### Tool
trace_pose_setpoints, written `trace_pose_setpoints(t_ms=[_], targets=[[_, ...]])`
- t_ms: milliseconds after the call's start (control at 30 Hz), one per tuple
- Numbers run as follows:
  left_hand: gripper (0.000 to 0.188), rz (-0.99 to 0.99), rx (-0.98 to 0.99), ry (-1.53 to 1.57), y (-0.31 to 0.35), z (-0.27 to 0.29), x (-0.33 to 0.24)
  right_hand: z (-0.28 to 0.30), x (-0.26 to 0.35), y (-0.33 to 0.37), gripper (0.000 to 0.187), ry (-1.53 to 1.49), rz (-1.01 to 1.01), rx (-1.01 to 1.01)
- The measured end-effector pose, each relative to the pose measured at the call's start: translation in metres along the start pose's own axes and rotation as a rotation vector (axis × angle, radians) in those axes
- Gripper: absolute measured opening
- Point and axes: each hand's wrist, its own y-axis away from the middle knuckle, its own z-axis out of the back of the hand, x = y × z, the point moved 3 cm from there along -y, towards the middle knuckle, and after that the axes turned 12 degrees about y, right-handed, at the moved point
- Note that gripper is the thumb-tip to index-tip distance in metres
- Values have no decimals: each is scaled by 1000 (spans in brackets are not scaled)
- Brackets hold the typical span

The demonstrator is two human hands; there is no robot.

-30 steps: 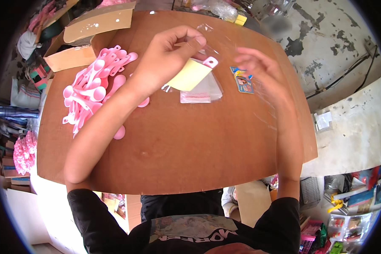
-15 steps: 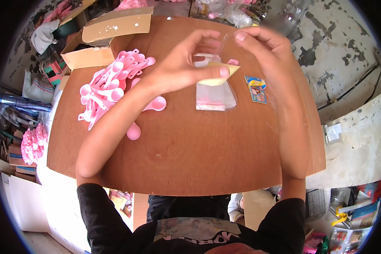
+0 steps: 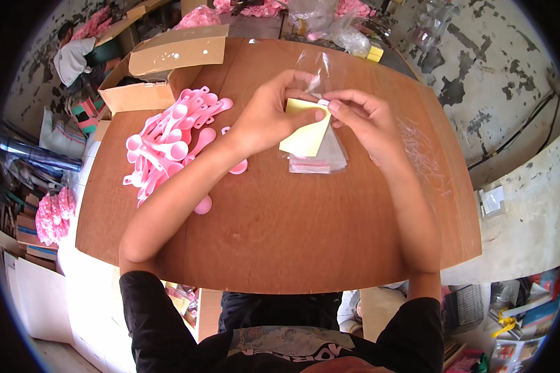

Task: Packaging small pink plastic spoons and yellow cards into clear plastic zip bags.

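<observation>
Between both hands (image 3: 320, 118), yellow card (image 3: 305, 130) long axis upright.

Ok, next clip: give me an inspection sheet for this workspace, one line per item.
Surface: brown wooden table, bare at the near edge.
Job's things: yellow card and clear bag, stack of clear bags beneath.
Clutter: pile of pink spoons, open cardboard box.
Hands: left hand and right hand both pinch the card and bag.
Cables: dark cable on the floor.
Surroundings: cracked concrete floor, pink goods at left.
</observation>
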Motion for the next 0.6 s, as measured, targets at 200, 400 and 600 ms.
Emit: trace_pose_setpoints(t_ms=[200, 400, 600], targets=[[25, 0, -21, 45, -2, 5, 7, 5, -15, 1, 23, -194, -43, -74], [25, 15, -44, -74, -2, 3, 3, 1, -9, 5, 20, -191, 11, -93], [28, 59, -74, -23, -1, 3, 3, 2, -19, 2, 20, -157, 22, -94]])
